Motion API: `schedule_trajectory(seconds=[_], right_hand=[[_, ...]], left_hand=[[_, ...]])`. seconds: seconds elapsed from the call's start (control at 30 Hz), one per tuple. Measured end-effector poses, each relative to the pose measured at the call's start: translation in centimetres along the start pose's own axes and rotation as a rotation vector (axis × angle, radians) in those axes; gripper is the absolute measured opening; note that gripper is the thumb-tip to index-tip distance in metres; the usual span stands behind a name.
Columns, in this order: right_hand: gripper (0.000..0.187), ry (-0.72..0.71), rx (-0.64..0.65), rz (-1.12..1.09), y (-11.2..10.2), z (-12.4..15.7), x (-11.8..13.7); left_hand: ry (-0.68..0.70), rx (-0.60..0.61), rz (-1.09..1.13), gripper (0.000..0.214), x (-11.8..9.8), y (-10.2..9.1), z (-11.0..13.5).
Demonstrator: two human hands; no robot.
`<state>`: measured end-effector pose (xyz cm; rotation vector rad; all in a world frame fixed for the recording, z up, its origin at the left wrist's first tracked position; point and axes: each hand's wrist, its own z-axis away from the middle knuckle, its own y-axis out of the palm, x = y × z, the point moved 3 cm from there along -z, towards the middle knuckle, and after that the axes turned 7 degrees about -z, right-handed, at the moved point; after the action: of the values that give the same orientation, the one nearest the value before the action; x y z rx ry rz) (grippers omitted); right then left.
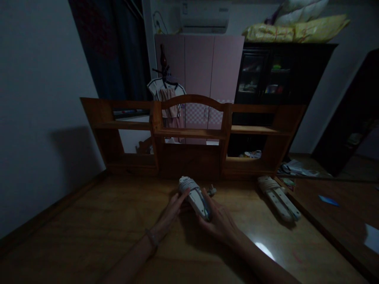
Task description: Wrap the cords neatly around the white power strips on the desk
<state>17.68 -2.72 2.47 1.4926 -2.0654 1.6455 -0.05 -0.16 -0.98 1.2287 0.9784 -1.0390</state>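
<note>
A long white device [199, 202] with a pale cord wound round its far end is held tilted above the table, between my two hands. Its exact kind is hard to make out in the dim light. My right hand [219, 221] wraps round the near end and right side. From the left, my left hand [174, 208] grips it by the wound cord, thumb on top and the other fingers partly hidden beneath. A plug [212, 191] shows just beyond my right fingers. Farther right on the table lies a similar white device [280, 200], also wrapped in cord.
A wooden shelf unit [189, 133] stands along the table's [142, 256] far edge. The wall [44, 118] borders the left side. Right of the table, a lower brown surface [319, 213] holds a blue card [328, 200] and white paper [372, 237].
</note>
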Motion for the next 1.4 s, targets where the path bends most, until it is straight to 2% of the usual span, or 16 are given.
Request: schedule_trajectory(seconds=[0.37,0.6,0.77,1.07,1.4], right_hand=[[0.084,-0.077,0.021,0.049,0.1,0.3,0.4],[0.085,-0.106,0.029,0.042,0.1,0.3,0.4],[0.083,-0.074,0.032,0.085,0.2,0.3,0.4],[0.084,-0.07,0.05,0.11,0.3,0.3,0.2],[0.096,-0.022,-0.018,-0.116,0.7,0.1,-0.1]], left_hand=[[-0.048,0.041,0.18,0.046,1.0,0.2,-0.6],[-0.084,0.054,0.283,0.033,1.0,0.1,-1.1],[-0.101,0.078,0.333,0.028,0.9,0.2,-1.2],[-0.106,0.023,0.373,0.019,0.8,0.3,-1.3],[-0.048,0.031,0.437,0.02,0.1,-0.1,-1.0]])
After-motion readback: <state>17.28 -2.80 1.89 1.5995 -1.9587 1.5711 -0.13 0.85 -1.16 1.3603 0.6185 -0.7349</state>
